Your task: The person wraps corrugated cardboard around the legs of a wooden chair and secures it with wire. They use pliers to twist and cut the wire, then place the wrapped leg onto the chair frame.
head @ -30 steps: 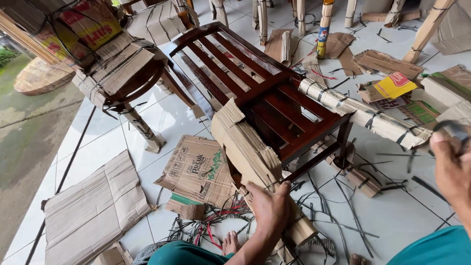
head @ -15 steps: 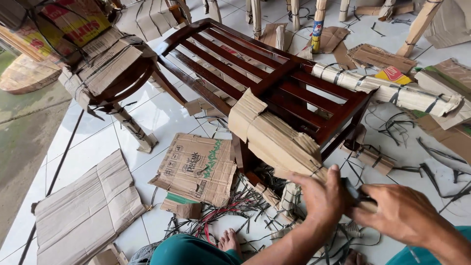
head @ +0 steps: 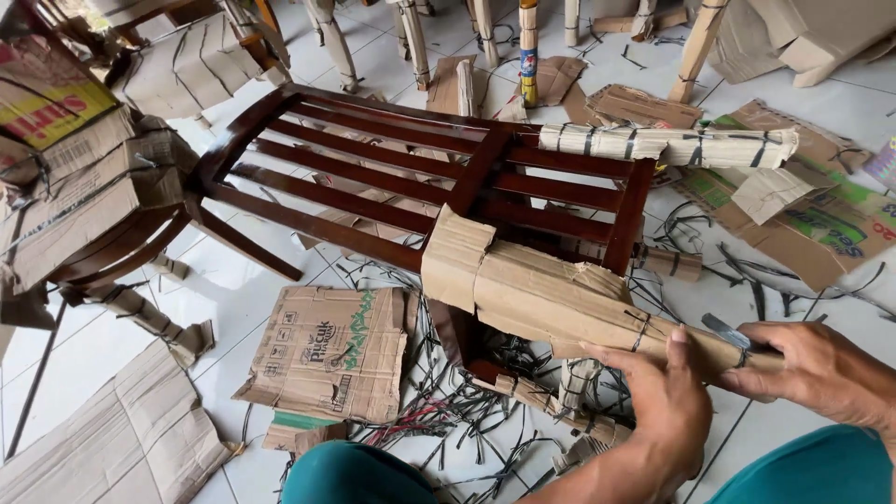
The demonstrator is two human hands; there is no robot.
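A dark wooden slatted chair frame point(head: 392, 177) lies tipped on the white tile floor. One of its legs is wrapped in brown cardboard point(head: 551, 294) and bound with black strapping. My left hand point(head: 667, 401) grips that wrapped leg from below, near its end. My right hand point(head: 821, 369) is closed over the tip of the same leg and holds a small dark tool point(head: 728, 331) against the strap there. A second wrapped leg point(head: 667, 142) sticks out to the right behind it.
Flattened cardboard sheets point(head: 331, 350) and cut black strap pieces point(head: 448, 411) litter the floor at my bare feet. Another cardboard-wrapped chair point(head: 84, 196) stands at the left. More wrapped furniture legs point(head: 411, 37) stand at the back. Cardboard boxes point(head: 793, 215) lie at the right.
The view has swung and the chair now lies more level. My right hand came in from the far right to the leg's tip; my left hand slid along the wrapped leg towards its end.
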